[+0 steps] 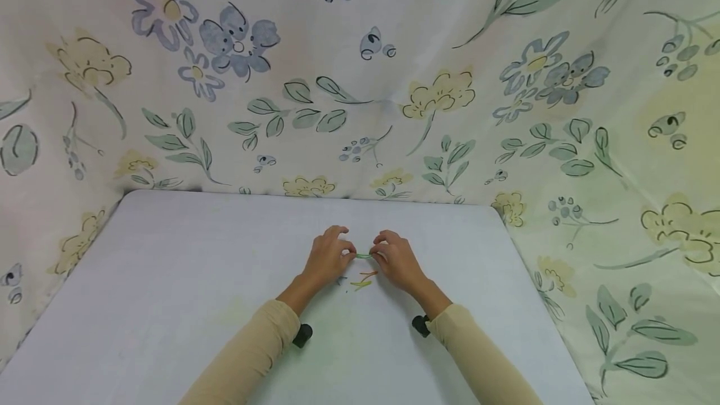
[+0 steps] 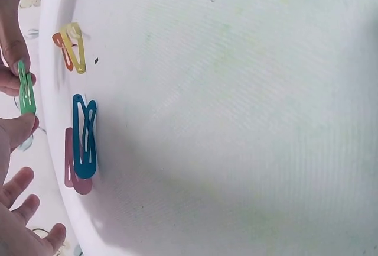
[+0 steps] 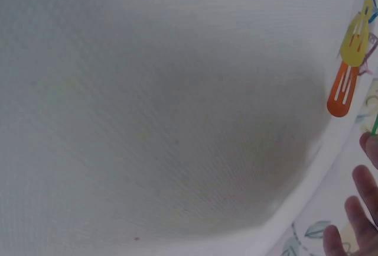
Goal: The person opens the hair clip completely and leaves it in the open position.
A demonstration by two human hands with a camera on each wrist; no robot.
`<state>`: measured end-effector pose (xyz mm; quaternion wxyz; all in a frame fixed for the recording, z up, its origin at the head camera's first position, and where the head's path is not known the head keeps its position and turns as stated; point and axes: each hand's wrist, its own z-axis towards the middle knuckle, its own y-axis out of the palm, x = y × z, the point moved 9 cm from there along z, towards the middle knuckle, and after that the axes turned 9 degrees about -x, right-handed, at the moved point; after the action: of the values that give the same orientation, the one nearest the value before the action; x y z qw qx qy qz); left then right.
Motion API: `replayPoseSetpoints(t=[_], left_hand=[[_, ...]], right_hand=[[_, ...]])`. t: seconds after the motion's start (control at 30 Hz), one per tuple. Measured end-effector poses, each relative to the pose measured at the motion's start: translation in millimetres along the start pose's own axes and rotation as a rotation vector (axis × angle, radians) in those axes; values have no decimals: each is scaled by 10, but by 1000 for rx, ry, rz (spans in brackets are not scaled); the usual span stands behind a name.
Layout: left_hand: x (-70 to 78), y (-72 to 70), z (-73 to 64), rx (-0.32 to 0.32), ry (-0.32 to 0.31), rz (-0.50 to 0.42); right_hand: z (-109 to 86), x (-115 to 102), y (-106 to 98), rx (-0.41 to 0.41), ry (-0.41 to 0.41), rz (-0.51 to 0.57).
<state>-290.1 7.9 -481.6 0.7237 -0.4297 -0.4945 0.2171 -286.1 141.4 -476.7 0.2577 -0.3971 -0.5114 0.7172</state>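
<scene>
A green snap hair clip (image 2: 26,93) is stretched between my two hands above the table. My left hand (image 1: 329,255) pinches its wide end between thumb and finger, the other fingers spread. The narrow end sits in the thumb and finger of my right hand (image 1: 396,260). On the table just nearer to me lie more snap clips. A yellow clip (image 3: 354,42) overlaps an orange clip (image 3: 341,93), toward the right hand. A blue clip (image 2: 84,143) lies partly over a dusky pink clip (image 2: 82,185), toward the left hand.
The white table (image 1: 185,280) spreads around the clips, its far edge meeting a flower-printed cloth (image 1: 349,142) that hangs behind and at both sides. A black wrist-camera mount (image 1: 302,335) sits under the left sleeve, another black mount (image 1: 420,325) under the right.
</scene>
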Motion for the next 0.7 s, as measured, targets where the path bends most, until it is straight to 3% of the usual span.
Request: replayPoseSetpoints(t=[0.17, 0.7], left_hand=[[-30, 49, 1, -24, -12, 12], [47, 107, -66, -16, 27, 49]], right_hand=[[-11, -5, 75, 2, -34, -36], [-78, -9, 176, 18, -68, -54]])
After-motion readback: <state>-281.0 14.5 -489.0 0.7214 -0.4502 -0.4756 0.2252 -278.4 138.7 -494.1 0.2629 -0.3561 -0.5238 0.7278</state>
